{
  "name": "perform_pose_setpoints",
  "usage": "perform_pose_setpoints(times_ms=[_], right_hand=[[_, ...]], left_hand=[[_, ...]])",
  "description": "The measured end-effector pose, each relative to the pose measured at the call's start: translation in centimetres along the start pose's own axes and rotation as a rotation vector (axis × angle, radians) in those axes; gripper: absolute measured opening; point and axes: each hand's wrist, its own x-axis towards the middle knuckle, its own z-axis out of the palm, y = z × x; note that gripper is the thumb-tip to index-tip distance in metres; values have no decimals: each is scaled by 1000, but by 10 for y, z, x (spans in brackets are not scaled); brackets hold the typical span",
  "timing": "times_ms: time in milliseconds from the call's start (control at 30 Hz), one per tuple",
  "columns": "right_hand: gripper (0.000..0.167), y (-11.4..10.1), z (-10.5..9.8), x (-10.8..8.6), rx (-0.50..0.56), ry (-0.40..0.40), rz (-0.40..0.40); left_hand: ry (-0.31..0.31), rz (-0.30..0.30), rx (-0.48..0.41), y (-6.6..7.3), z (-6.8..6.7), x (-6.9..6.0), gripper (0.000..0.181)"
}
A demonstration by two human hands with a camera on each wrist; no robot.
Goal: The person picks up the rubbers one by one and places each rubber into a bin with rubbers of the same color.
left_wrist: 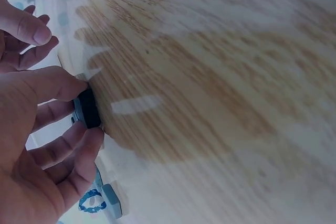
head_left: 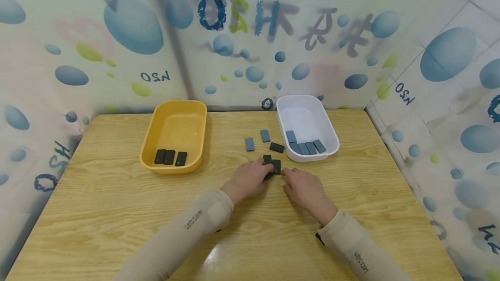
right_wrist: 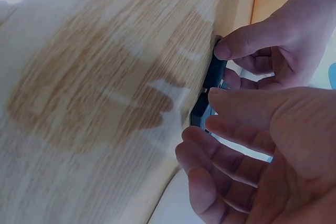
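Below centre, the left hand (head_left: 248, 179) pinches a black tile (left_wrist: 90, 109) — the right hand (head_left: 306, 190), grip loosely spread, beside a second tile (head_left: 277, 166)

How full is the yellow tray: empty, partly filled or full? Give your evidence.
Partly filled: three black blocks lie at the near end of the yellow tray, and its floor beyond them is bare.

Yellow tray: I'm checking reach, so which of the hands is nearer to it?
Left. The left hand pinches a black tile to the right of the yellow tray; the right hand is farther right, beyond the left hand.
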Motion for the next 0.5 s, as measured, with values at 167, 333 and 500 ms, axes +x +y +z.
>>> perform_pose_setpoints(times_ms=[167,333,500], right_hand=[[28,-1,-1,0,3,3,-3],[29,-3,-2,0,-1,-4,2],[30,-4,-2,1,-7,-19,10]], left_hand=[[-12,-12,-9,-2,-1,-2,34],[-1,-25,-15,-5,-4,-4,33],[13,-41,-14,-8,-8,-6,36]])
